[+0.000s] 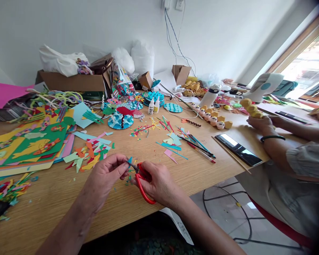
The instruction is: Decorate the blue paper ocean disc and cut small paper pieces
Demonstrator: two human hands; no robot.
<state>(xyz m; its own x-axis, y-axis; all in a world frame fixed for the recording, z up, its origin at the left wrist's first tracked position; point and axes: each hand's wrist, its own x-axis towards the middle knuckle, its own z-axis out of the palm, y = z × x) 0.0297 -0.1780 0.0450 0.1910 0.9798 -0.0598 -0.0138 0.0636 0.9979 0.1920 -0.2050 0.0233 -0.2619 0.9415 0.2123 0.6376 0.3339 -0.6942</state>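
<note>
My left hand [112, 170] pinches a small piece of blue paper [130, 160] between thumb and fingers. My right hand [157, 181] is wrapped round the red handles of a pair of scissors [143, 189]. The scissors' blades point left and meet the blue paper at my left fingertips; how far they are apart is too small to tell. Under my hands, tiny paper scraps lie on the wooden table [101, 212]. Left of them is a heap of coloured paper offcuts [91, 154].
Green and yellow sheets with paper fish [39, 141] lie at the left. Two glue bottles [156, 105] stand behind a blue dotted paper disc [120, 122]. Brushes [199, 147] and a phone [238, 149] lie rightward. Another person's hand [260, 124] holds a yellow bumpy piece [251, 108].
</note>
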